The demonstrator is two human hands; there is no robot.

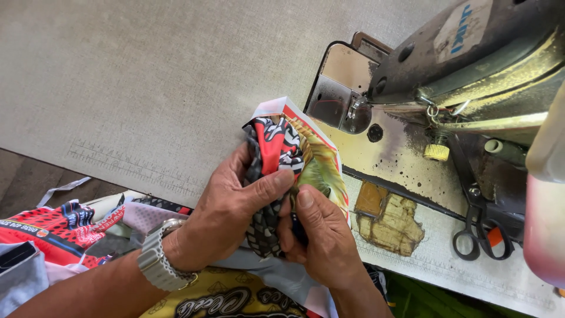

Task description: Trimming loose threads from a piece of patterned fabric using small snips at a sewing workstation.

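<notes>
Both my hands grip a bunched piece of printed fabric (289, 147), red, black, white and yellow, held up over the sewing table (147, 88). My left hand (235, 203), with a metal watch on the wrist, wraps the fabric's left side, thumb pressed across its front. My right hand (318, 235) pinches the lower right part, thumb against the cloth. The fabric's top edge reaches near the sewing machine's needle plate (335, 100) and presser foot (355, 109).
The sewing machine head (471, 65) fills the upper right. Black scissors (479, 235) lie at the right on the table. More printed garments (70, 227) are piled at the lower left and under my arms. A worn brown patch (388, 218) marks the table surface.
</notes>
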